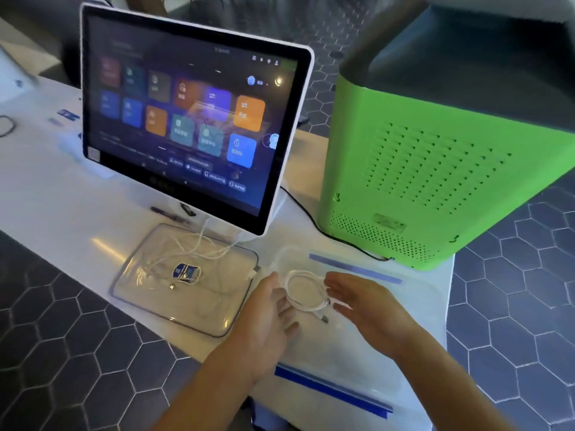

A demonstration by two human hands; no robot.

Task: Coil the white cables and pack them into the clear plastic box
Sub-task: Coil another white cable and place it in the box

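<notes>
Two spread hands, left hand [267, 318] and right hand [367, 309], flank the coiled white cable [306, 292].

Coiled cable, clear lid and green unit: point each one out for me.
Coiled cable [306, 290]: head view, on the white loop between the hands.
Clear lid [161, 303]: head view, on its bare front part.
Green unit [435, 169]: head view, on the vented side.

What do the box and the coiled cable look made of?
The box looks like clear, glossy plastic: the table shows through its wall and rim. The coiled cable looks like white, smooth rubbery sheathing holding soft loops, with a small metallic-looking plug; the exact polymer is unclear.
</notes>
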